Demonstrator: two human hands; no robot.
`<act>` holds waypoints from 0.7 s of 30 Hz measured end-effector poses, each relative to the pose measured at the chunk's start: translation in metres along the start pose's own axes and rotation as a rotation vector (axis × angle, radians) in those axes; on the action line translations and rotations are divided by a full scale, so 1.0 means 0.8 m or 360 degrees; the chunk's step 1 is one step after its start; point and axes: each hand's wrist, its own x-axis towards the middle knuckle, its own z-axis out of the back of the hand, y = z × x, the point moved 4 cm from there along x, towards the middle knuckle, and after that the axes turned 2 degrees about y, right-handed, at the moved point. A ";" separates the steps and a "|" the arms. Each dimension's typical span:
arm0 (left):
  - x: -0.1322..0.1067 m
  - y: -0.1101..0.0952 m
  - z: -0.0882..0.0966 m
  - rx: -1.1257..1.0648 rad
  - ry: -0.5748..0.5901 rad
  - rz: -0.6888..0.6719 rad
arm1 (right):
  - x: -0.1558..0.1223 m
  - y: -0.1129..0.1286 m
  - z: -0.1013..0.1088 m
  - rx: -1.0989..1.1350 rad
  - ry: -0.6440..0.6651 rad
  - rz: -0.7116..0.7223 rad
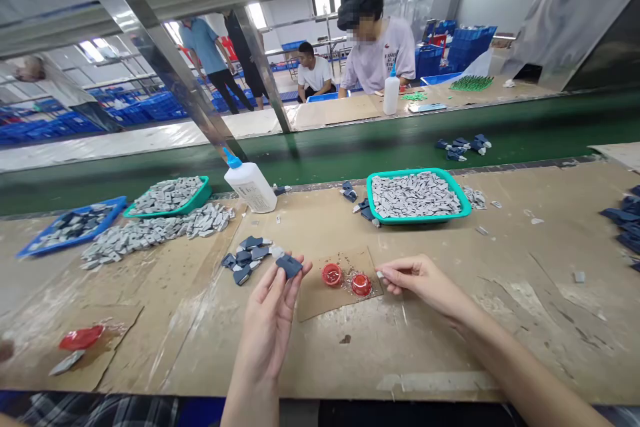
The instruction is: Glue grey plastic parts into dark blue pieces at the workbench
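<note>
Left hand point(267, 323) raised above a cardboard-covered workbench point(525, 347), fingers part-curled, a dark navy moulded piece point(289, 267) gripped between thumb and fingertips and angled upward, apparently for a clear view of it. Right hand point(425, 283) reaching in low from the right, thumb and forefinger closed on a small grey piece point(381, 274), remaining fingers loosely bent.

Between the hands, a red dish point(331, 274) and a second red dish point(361, 284), both flecked with grey bits, on a brown cardboard square point(325, 303), a spot seemingly chosen for easy reach from either side. Just left of the left hand, a loose heap of dark navy pieces point(245, 260), close enough for quick picking.

Farther out, grey pieces piled in a teal tray point(419, 220), more in a second teal tray point(200, 195), a blue tray point(117, 208) and a spilled heap point(155, 233) on the bench, likely a stock kept within arm's reach. Near the bench's back edge, a white squeeze bottle point(250, 185) with a blue nozzle lying on its side. Beyond it, a green conveyor belt point(350, 147) carrying a few navy pieces point(463, 145).
</note>
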 end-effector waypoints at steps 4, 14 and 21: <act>-0.022 0.015 0.013 0.0013 -0.0086 -0.0029 | 0.006 -0.004 -0.013 0.0122 -0.0090 -0.0091; -0.030 0.025 0.004 0.0056 -0.0079 -0.0057 | 0.019 -0.023 -0.027 -0.0020 -0.0122 -0.0139; -0.031 0.028 -0.006 0.0180 0.0012 -0.0114 | 0.021 -0.021 -0.023 -0.0006 -0.0140 -0.0154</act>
